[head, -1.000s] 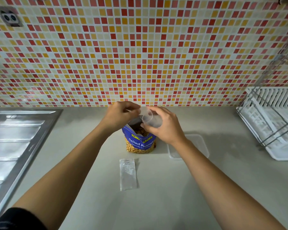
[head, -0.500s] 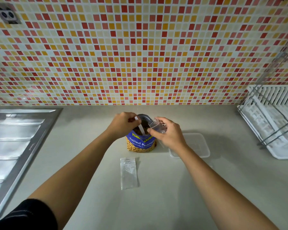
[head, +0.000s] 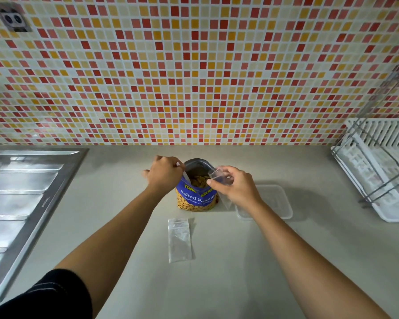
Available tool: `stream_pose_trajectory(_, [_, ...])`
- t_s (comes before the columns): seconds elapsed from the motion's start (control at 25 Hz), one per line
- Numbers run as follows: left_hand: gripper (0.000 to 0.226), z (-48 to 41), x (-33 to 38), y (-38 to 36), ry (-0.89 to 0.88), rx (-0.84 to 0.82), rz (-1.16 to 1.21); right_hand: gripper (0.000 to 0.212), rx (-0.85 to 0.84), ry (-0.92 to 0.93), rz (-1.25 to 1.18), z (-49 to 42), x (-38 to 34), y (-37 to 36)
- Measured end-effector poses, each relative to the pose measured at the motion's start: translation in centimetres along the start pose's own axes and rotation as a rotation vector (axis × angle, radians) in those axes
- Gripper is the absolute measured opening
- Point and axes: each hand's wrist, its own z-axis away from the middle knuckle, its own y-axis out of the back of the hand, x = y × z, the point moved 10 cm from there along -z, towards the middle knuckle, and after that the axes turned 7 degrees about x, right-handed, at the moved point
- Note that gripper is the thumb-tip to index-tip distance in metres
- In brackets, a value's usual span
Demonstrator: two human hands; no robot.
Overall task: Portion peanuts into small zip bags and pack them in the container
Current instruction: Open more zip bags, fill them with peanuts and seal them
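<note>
A blue and yellow salted peanut bag (head: 196,199) stands open on the counter, with peanuts visible inside. My left hand (head: 165,174) is at the bag's left rim, closed on a thin white spoon (head: 186,177) that dips into the mouth. My right hand (head: 237,188) is at the bag's right rim and pinches a small clear zip bag (head: 217,175) with its mouth held open; its lower end hangs below my palm. A second small zip bag (head: 179,239) lies flat in front of the peanut bag. A clear plastic container (head: 278,201) sits right of my right hand.
A steel sink drainboard (head: 21,203) fills the left side of the counter. A white dish rack with wire frame (head: 382,171) stands at the right. The mosaic tile wall rises just behind the peanut bag, with a wall socket (head: 13,19) at top left.
Both hands have dropped from above the peanut bag and parted to its two rims. The bag's mouth and peanuts now show, and the spoon now points down into it.
</note>
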Motion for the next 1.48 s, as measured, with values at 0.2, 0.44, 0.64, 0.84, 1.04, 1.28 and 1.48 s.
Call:
stream_pose_trajectory(0.2, [0.018,-0.4,-1.5,-1.0,0.133,-0.080,0.317,0.051,0.001,-0.004,-0.009,0.1,0.1,0.1])
stream_pose_trajectory(0.44, [0.019,-0.1,-1.5,-0.3,0.203,-0.063,0.567,0.052,0.006,0.023,0.002,0.3,-0.2,0.3])
stream_pose_trajectory(0.64, [0.019,-0.9,-3.4,-0.3,0.339,-0.047,0.700,0.062,0.098,0.072,0.070,-0.1,-0.9,1.5])
stream_pose_trajectory(0.84, [0.020,-2.0,-5.4,1.0,0.394,0.005,0.763,0.069,0.055,0.138,0.213,-0.6,-2.2,1.1])
stream_pose_trajectory(1.04, [0.017,-2.7,-5.4,2.6,0.406,0.023,0.819,0.064,0.039,0.220,0.389,-0.7,-3.8,0.0])
stream_pose_trajectory(1.28, [0.013,-3.2,-3.8,5.0,0.400,0.030,0.848,0.051,0.047,0.225,0.375,-1.1,-4.8,-1.4])
stream_pose_trajectory(1.48, [0.017,-3.0,0.4,7.1,0.131,0.031,0.711,0.051,0.106,0.205,0.207,-0.9,-5.3,-1.5])
